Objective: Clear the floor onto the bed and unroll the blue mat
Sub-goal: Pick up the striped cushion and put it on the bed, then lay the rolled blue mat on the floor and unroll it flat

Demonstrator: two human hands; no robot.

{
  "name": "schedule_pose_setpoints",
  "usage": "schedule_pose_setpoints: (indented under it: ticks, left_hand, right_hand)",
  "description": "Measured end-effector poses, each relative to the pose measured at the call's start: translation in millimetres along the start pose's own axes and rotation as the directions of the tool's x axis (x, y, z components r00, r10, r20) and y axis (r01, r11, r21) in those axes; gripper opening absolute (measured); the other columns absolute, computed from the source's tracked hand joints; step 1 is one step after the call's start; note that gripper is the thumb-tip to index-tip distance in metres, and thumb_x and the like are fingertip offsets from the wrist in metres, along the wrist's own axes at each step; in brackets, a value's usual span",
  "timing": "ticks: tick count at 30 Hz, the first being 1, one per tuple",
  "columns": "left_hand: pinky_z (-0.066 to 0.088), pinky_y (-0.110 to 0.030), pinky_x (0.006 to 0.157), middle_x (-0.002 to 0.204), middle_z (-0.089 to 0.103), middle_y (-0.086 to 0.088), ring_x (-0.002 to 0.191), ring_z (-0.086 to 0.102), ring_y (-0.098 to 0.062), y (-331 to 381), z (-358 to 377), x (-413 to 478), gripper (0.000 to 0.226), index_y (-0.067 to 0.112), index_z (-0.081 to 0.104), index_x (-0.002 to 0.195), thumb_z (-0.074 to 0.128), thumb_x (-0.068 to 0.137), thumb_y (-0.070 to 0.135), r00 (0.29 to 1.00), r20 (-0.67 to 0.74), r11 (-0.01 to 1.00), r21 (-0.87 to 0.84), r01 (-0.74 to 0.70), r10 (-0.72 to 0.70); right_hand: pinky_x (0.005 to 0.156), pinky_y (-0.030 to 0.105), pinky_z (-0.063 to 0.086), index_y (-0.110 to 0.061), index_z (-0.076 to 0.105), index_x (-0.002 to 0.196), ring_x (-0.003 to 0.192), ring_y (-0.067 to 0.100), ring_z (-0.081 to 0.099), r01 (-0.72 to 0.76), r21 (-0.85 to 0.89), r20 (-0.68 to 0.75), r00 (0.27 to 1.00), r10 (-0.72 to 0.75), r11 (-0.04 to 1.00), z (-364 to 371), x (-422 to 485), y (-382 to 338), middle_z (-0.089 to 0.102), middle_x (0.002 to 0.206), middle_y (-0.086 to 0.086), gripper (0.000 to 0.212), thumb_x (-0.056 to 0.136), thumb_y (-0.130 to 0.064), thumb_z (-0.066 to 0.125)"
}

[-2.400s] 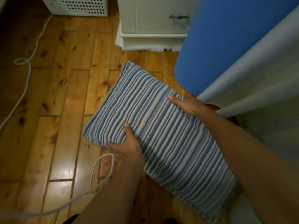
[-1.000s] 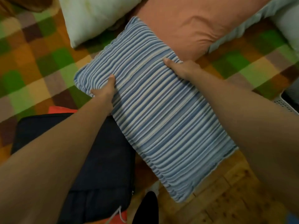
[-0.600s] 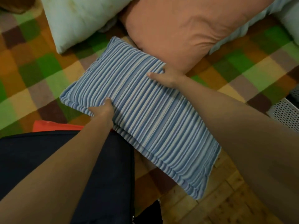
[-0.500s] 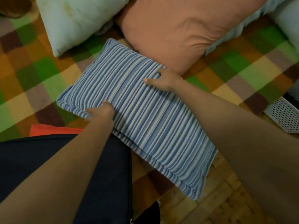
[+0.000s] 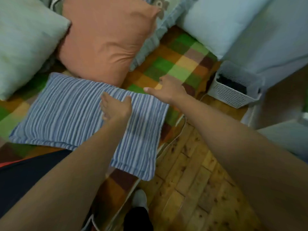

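The blue-and-white striped pillow (image 5: 66, 112) lies flat on the bed's checked blanket (image 5: 175, 64), its near corner hanging over the bed edge above the wooden floor. My left hand (image 5: 115, 107) rests flat on top of the pillow, fingers spread. My right hand (image 5: 168, 90) hovers open just past the pillow's right edge, over the blanket, holding nothing. The blue mat is out of view.
An orange pillow (image 5: 106, 35) and pale pillows (image 5: 25, 40) lie behind the striped one. A dark bag (image 5: 25, 177) sits at the near left of the bed. A white perforated basket (image 5: 233, 87) stands on the floor by the bed. A white cable (image 5: 166, 147) trails along the floorboards.
Both hands carried the striped pillow from the floor onto the bed and set it down. My right hand has let go and moved right; my left hand now lies flat on top.
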State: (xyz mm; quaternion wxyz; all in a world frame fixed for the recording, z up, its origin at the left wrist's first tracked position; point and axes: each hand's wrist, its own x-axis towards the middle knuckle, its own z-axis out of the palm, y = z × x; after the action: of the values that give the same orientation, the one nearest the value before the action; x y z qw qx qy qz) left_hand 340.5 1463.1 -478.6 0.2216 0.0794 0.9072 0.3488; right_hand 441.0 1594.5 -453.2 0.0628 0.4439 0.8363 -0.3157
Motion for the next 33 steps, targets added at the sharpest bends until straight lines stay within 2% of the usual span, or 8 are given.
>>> schedule_pose_setpoints:
  ticks: [8,11,16,19,21,24,27,33]
  left_hand:
    - [0.026,-0.053,0.113,0.155,0.031,-0.006,0.143,0.026,-0.028,91,98,-204,0.094,0.015,0.022,0.151,0.062,0.077,0.056,0.955,0.225,0.979,-0.104,-0.175,0.194]
    - [0.028,-0.053,0.112,0.151,0.037,-0.006,0.140,0.032,-0.029,115,122,-281,0.090,0.015,0.026,0.149,0.062,0.076,0.053,0.923,0.279,0.964,-0.104,-0.246,0.265]
    - [0.026,-0.048,0.115,0.156,0.029,-0.005,0.143,0.027,-0.027,153,163,-427,0.086,0.013,0.019,0.151,0.062,0.085,0.046,0.840,0.373,0.919,-0.153,-0.364,0.395]
    - [0.034,-0.048,0.111,0.152,0.036,-0.005,0.139,0.036,-0.030,172,177,-495,0.087,0.016,0.023,0.150,0.064,0.081,0.050,0.796,0.431,0.905,-0.172,-0.390,0.425]
    - [0.044,-0.044,0.102,0.141,0.048,-0.006,0.127,0.049,-0.030,190,184,-544,0.091,0.015,0.031,0.147,0.064,0.072,0.054,0.746,0.486,0.889,-0.198,-0.413,0.455]
    - [0.046,-0.035,0.095,0.132,0.048,-0.004,0.119,0.050,-0.024,216,190,-597,0.081,0.010,0.029,0.146,0.064,0.082,0.044,0.680,0.535,0.862,-0.249,-0.441,0.502]
    - [0.036,-0.036,0.104,0.150,0.036,-0.009,0.134,0.039,-0.028,241,196,-645,0.079,0.009,0.022,0.149,0.062,0.088,0.040,0.607,0.578,0.831,-0.279,-0.482,0.546]
    - [0.032,-0.036,0.112,0.155,0.030,-0.010,0.139,0.035,-0.029,278,225,-713,0.089,0.008,0.018,0.152,0.065,0.084,0.043,0.447,0.670,0.783,-0.349,-0.515,0.593]
  right_hand:
    - [0.104,0.045,0.042,-0.016,0.038,0.145,0.133,0.031,0.045,-0.182,0.092,-0.208,0.958,0.198,0.979,-107,-180,177,0.045,0.147,0.008,0.094,0.075,-0.077,0.052]
    - [0.103,0.045,0.043,-0.014,0.036,0.146,0.132,0.032,0.046,-0.237,0.069,-0.282,0.927,0.247,0.969,-142,-249,226,0.044,0.147,0.010,0.093,0.077,-0.076,0.051]
    - [0.097,0.040,0.046,-0.018,0.045,0.139,0.125,0.029,0.053,-0.274,0.083,-0.396,0.873,0.284,0.958,-194,-368,307,0.053,0.140,0.007,0.082,0.078,-0.072,0.054]
    - [0.101,0.042,0.042,-0.013,0.041,0.142,0.129,0.030,0.048,-0.311,0.065,-0.432,0.848,0.307,0.948,-223,-423,340,0.048,0.144,0.010,0.082,0.082,-0.068,0.054]
    - [0.102,0.045,0.042,-0.012,0.040,0.142,0.129,0.032,0.048,-0.336,0.084,-0.467,0.818,0.335,0.938,-247,-462,366,0.048,0.144,0.012,0.084,0.081,-0.068,0.054]
    - [0.105,0.044,0.040,-0.012,0.036,0.146,0.132,0.032,0.045,-0.371,0.121,-0.506,0.775,0.378,0.921,-276,-503,391,0.044,0.147,0.013,0.088,0.081,-0.070,0.052]
    - [0.107,0.045,0.036,-0.013,0.031,0.149,0.136,0.030,0.041,-0.398,0.150,-0.534,0.738,0.413,0.905,-305,-544,411,0.039,0.151,0.012,0.090,0.082,-0.070,0.051]
    - [0.107,0.047,0.037,-0.010,0.031,0.148,0.134,0.033,0.041,-0.516,0.176,-0.567,0.643,0.515,0.838,-344,-599,454,0.040,0.149,0.013,0.090,0.083,-0.070,0.050]
